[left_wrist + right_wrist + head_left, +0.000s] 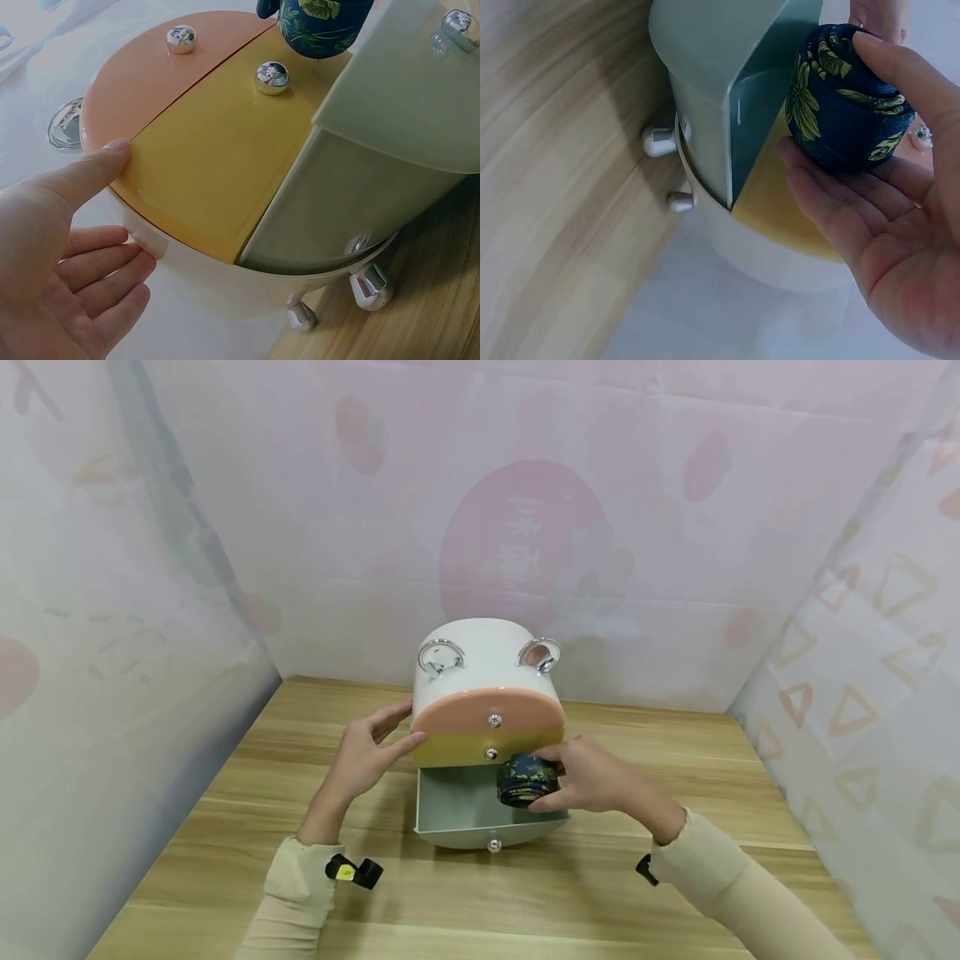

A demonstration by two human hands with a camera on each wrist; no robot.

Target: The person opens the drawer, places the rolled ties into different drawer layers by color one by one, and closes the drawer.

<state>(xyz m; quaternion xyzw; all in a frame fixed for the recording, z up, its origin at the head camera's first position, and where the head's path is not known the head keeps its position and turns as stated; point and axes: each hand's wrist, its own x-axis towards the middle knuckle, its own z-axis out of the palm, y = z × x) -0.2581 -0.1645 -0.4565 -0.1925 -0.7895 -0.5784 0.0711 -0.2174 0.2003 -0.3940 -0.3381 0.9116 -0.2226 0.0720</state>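
Observation:
A white, round-topped drawer box [480,647] stands on the table, its front split into an orange drawer [457,708], a yellow drawer [450,750] and a pale green drawer [450,802]. The lowest, green one is pulled out; the upper two are pushed in. In my right hand [600,777] I grip a rolled-up dark blue cloth [847,105] with yellow-green flowers, fingers on one side and thumb on the other, above the open drawer. My left hand [367,756] steadies the box's left side, thumb [112,150] at the front edge and fingers loosely extended beside the wall.
Round silver knobs [181,39] sit on the drawer fronts, and two silver ring-shaped ears [442,657] rise from the top. Short silver feet [371,286] hold the box up. The wood-grain table [660,877] meets a printed cloth backdrop [660,568] behind and on both sides.

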